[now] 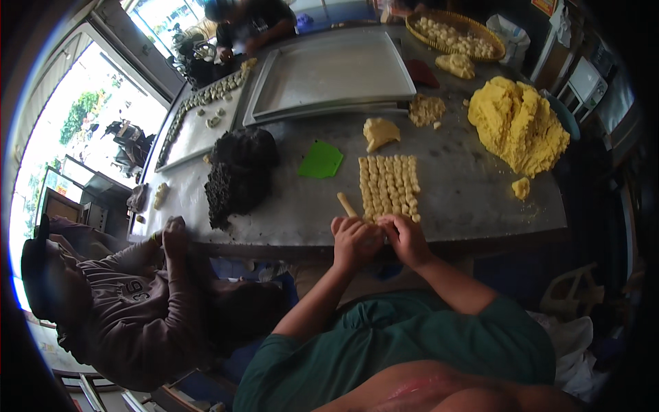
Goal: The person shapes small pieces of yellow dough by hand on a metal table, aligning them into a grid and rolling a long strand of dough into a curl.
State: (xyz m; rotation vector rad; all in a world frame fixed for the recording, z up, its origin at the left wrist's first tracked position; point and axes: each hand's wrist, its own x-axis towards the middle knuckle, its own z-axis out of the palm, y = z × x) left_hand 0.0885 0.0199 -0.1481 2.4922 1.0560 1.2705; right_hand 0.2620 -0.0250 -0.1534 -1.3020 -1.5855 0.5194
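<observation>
My left hand is closed at the front edge of the metal table, fingers curled over something hidden. My right hand is beside it, fingertips pinched together; what they hold is too hidden to name. Just beyond both hands sit several tight rows of small pale dough pieces. A short dough roll lies left of the rows, partly behind my left hand. A lump of pale dough rests behind the rows, and a green plastic scraper lies to their left.
Dark dough lies left on the table, yellow dough right. Behind are a metal tray, a tray of small pieces, crumbly dough, a basket of balls. A co-worker sits at left, another works opposite.
</observation>
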